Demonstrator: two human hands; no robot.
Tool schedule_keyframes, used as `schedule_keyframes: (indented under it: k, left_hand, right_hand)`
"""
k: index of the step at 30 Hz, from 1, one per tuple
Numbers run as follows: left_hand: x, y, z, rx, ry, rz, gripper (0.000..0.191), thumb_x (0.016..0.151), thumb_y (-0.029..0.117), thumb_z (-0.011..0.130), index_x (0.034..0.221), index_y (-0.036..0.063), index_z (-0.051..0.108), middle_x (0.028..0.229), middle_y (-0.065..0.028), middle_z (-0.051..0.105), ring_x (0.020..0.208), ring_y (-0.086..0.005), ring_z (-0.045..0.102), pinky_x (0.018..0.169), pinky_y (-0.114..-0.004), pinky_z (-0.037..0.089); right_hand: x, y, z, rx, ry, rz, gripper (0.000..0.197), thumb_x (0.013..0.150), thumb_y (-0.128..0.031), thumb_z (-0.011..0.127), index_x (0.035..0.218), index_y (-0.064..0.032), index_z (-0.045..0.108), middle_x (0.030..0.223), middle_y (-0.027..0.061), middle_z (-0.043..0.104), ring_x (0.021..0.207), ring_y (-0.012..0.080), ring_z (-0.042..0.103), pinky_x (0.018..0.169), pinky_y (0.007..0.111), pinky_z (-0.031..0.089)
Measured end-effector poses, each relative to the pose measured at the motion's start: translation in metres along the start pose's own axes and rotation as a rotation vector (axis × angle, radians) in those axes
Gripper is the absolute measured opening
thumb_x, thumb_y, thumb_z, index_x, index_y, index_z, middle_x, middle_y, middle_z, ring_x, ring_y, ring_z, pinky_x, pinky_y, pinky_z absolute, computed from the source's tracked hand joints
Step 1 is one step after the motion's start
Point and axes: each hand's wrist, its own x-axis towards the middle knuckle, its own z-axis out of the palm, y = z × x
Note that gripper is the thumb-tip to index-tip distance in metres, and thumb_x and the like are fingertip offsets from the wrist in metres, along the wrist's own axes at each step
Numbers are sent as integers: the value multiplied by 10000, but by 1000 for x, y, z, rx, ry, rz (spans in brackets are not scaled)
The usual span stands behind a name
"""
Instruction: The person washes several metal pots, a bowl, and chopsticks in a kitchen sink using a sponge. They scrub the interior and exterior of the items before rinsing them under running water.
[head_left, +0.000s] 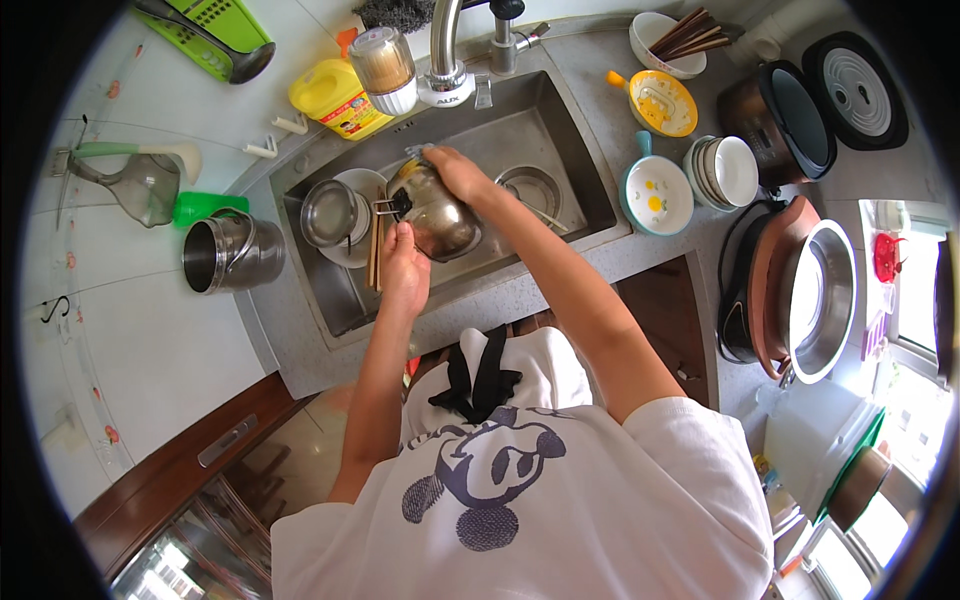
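Note:
A shiny, stained metal pot (439, 214) is held tilted over the sink (480, 127). My left hand (405, 266) grips it by its handle (394, 202), thumb on top. Over the pot's far side curls my right hand (456, 174); a silvery, crumpled bit (417, 152) shows at its fingertips, too small to identify. Left of the pot, a small metal bowl (328, 213) sits on white dishes (360, 180), with wooden chopsticks (373, 251) beside them. A round metal strainer or bowl (531, 187) lies in the basin to the right, partly behind my forearm.
The faucet (446, 52) with its filter overhangs the back rim by a yellow detergent bottle (330, 94). A metal pail (234, 251) stands left. On the right counter are a blue-handled bowl (656, 195), stacked bowls (727, 172), a rice cooker (776, 124) and a metal basin (825, 300).

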Motion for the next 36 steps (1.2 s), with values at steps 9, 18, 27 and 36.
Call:
schedule_keyframes:
  k: [9,18,27,36]
  left_hand:
    - [-7,21,-12,138,237,35,249,1060,267,437,1089,67,584,987,13,601,879,-87,535,817,-257,422]
    - [-29,51,-5,31,77,41,358,1009,424,512,1038,90,639,886,19,642,787,-81,583,709,-247,451]
    - [27,22,-37,-469,26,-51,532,1006,455,472,1397,93,462,1378,-55,540,1266,-217,507,1087,-446,430]
    - [2,43,-18,-140,103,-404,622,967,533,490,1445,154,370,1453,-90,376,1222,-363,478,933,-566,472]
  right_hand:
    - [-55,-35,52,-753,193,-441,491,876,-369,502,1192,-10,612,1380,322,437,1304,505,361,1056,617,290]
    - [-14,-19,-34,446,-496,487,415,944,-405,448,1031,-69,676,966,92,711,808,197,678,762,348,552]
    - [-88,-6,0,1318,-363,327,559,942,-559,534,1276,-113,573,1237,85,630,1127,282,615,969,503,498]
    - [-79,1,23,-183,-102,-187,319,827,-233,716,946,53,639,842,215,686,799,306,686,719,427,521]
